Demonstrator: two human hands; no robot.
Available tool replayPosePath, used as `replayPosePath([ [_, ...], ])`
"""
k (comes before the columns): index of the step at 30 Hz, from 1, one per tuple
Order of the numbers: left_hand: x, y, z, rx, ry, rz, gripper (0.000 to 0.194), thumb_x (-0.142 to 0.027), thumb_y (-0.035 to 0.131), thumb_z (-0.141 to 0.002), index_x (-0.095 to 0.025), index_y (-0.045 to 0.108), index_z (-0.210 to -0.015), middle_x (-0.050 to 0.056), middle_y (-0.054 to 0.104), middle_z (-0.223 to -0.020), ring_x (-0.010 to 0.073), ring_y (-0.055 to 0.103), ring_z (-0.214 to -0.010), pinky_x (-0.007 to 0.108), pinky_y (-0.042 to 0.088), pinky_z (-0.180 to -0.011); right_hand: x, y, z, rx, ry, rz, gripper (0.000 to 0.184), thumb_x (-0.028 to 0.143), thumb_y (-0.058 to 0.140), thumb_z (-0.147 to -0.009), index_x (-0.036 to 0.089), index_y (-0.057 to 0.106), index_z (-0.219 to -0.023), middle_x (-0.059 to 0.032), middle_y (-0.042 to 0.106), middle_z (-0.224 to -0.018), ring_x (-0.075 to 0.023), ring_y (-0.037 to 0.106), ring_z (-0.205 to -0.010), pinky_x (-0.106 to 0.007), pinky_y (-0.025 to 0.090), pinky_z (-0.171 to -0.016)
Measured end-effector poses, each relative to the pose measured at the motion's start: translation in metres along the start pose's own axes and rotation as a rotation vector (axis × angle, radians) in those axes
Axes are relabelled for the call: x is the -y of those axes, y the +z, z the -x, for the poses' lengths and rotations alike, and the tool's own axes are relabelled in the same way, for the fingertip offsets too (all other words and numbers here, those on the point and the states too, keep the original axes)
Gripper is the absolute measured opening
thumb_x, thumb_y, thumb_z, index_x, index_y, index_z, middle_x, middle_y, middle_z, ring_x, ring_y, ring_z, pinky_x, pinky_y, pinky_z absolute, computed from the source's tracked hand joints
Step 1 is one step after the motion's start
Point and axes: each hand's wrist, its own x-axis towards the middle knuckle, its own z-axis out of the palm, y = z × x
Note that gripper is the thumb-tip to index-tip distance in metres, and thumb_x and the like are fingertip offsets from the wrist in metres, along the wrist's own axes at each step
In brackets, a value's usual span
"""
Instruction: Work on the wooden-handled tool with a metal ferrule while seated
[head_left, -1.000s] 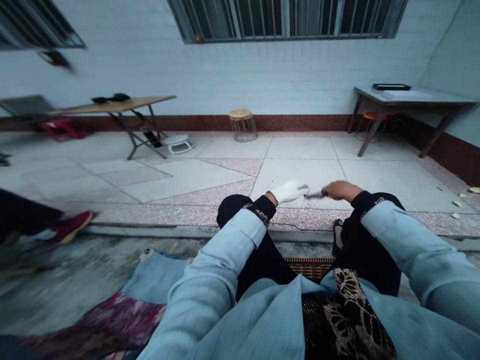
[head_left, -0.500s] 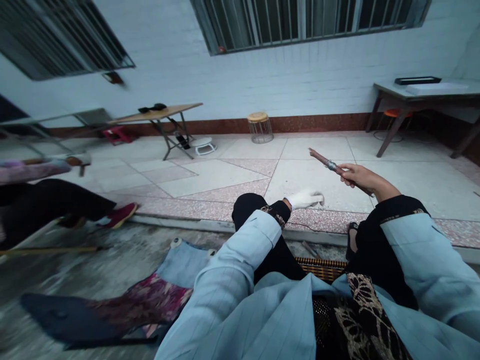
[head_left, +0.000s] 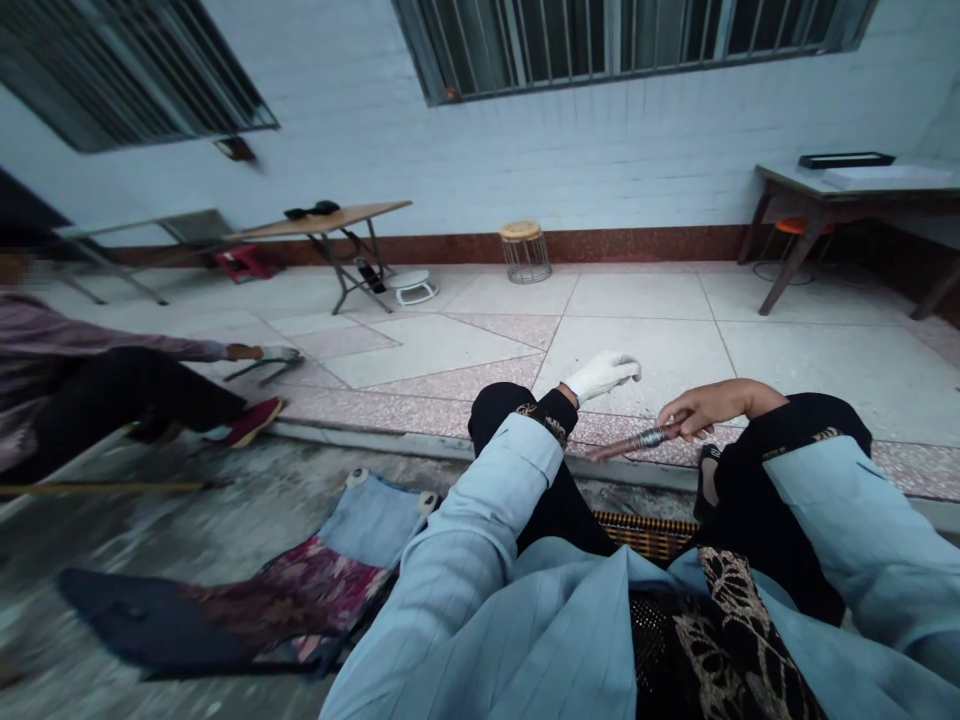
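Plainly, in the head view, the right hand [head_left: 712,408], bare, is closed round one end of a reddish-brown stick [head_left: 619,448] right of the centre of the frame. A shiny band [head_left: 650,438] circles the stick just beyond the fingers, and the far end slants down to the left, in front of the pale step edge. That end is blurred, so whether it touches anything cannot be told. The left hand [head_left: 604,374], in a white glove, sits up and to the left of the stick, well clear of it, its fingers apart from the thumb and loosely bent, with no object visible in it.

As for how far things have got, the band is already on the stick and one hand has a firm hold, while the glove takes no part in the grip. No finished piece shows near the hands, so how much is left cannot be judged.

Below the stick lies a woven surface [head_left: 645,533] between the knees. At the lower left, a patterned cloth [head_left: 315,590] is spread on the ground, and beyond it a co-worker's gloved hand [head_left: 279,354] reaches to a dark object at the tiled floor [head_left: 637,345].
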Motion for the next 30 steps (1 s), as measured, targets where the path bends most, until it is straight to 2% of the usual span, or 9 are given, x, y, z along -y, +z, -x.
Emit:
replayPosePath([
  [4,0.002,0.001,-0.001,-0.113,-0.076,0.062,0.024,-0.035,0.047,-0.087,-0.017,0.062,-0.085,-0.003,0.043,-0.062,0.0094,0.040,-0.052,0.020,0.029,-0.046,0.008,-0.011,0.028,-0.417,-0.277,-0.279,0.056,0.037,0.062,-0.088,0.018,0.049,-0.139,-0.0038,0.062,-0.089,-0.0108,0.051,-0.066,-0.024,0.042,-0.059],
  [7,0.001,0.012,0.001,0.011,-0.093,0.113,0.026,-0.036,0.043,-0.089,-0.017,0.061,-0.090,-0.003,0.041,-0.064,0.0093,0.039,-0.053,0.020,0.033,-0.048,0.011,-0.019,0.033,-0.847,-0.320,-0.404,0.058,0.036,0.060,-0.086,0.018,0.044,-0.140,-0.0037,0.062,-0.087,-0.0124,0.052,-0.064,-0.026,0.042,-0.056],
  [12,0.007,0.028,0.006,0.343,-0.045,0.117,0.032,-0.041,0.042,-0.091,-0.016,0.062,-0.094,-0.003,0.045,-0.065,0.0091,0.043,-0.055,0.020,0.037,-0.051,0.000,-0.028,0.018,-1.226,0.105,-0.003,0.053,0.027,0.049,-0.088,0.022,0.043,-0.140,-0.0071,0.066,-0.092,-0.0182,0.058,-0.071,-0.030,0.045,-0.063],
  [15,0.009,0.024,0.006,0.328,0.025,0.004,0.034,-0.043,0.042,-0.092,-0.018,0.064,-0.096,-0.003,0.046,-0.064,0.0083,0.040,-0.051,0.020,0.032,-0.047,-0.010,-0.025,0.012,-1.168,0.486,0.464,0.043,0.022,0.045,-0.090,0.023,0.052,-0.133,-0.0131,0.068,-0.103,-0.0248,0.062,-0.084,-0.035,0.044,-0.072],
  [18,0.005,0.015,0.004,0.223,0.043,-0.086,0.033,-0.043,0.044,-0.090,-0.018,0.066,-0.092,-0.002,0.050,-0.066,0.0087,0.043,-0.054,0.020,0.031,-0.047,-0.012,-0.016,0.006,-0.728,0.619,0.567,0.036,0.019,0.047,-0.089,0.020,0.061,-0.122,-0.0153,0.068,-0.102,-0.0253,0.062,-0.083,-0.034,0.043,-0.069],
  [21,0.002,0.010,0.002,0.136,0.022,-0.103,0.031,-0.040,0.047,-0.086,-0.016,0.066,-0.087,-0.001,0.051,-0.067,0.0101,0.046,-0.057,0.021,0.034,-0.049,-0.003,-0.007,0.006,-0.183,0.447,0.291,0.037,0.020,0.056,-0.085,0.017,0.063,-0.121,-0.0097,0.068,-0.091,-0.0175,0.058,-0.071,-0.028,0.041,-0.061],
  [23,0.000,0.009,0.001,0.094,0.009,-0.070,0.031,-0.040,0.046,-0.086,-0.016,0.065,-0.087,-0.001,0.049,-0.065,0.0103,0.045,-0.056,0.021,0.034,-0.048,0.005,-0.005,0.013,-0.028,0.198,0.088,0.044,0.028,0.061,-0.084,0.017,0.058,-0.127,-0.0067,0.067,-0.091,-0.0136,0.055,-0.068,-0.025,0.042,-0.061],
  [25,-0.002,0.011,0.001,0.067,-0.023,-0.038,0.029,-0.039,0.045,-0.086,-0.015,0.063,-0.087,-0.002,0.047,-0.064,0.0099,0.042,-0.054,0.021,0.032,-0.047,0.012,-0.007,0.023,-0.121,-0.043,-0.074,0.051,0.038,0.063,-0.085,0.018,0.054,-0.131,-0.0060,0.066,-0.095,-0.0121,0.053,-0.068,-0.025,0.043,-0.062],
  [30,-0.002,0.025,0.005,0.198,-0.052,0.122,0.030,-0.039,0.042,-0.090,-0.017,0.061,-0.093,-0.003,0.042,-0.064,0.0097,0.040,-0.055,0.020,0.036,-0.050,0.015,-0.017,0.030,-0.887,-0.154,-0.353,0.045,0.046,0.059,-0.086,0.020,0.050,-0.122,-0.0016,0.058,-0.078,-0.0114,0.045,-0.057,-0.024,0.035,-0.049],
])
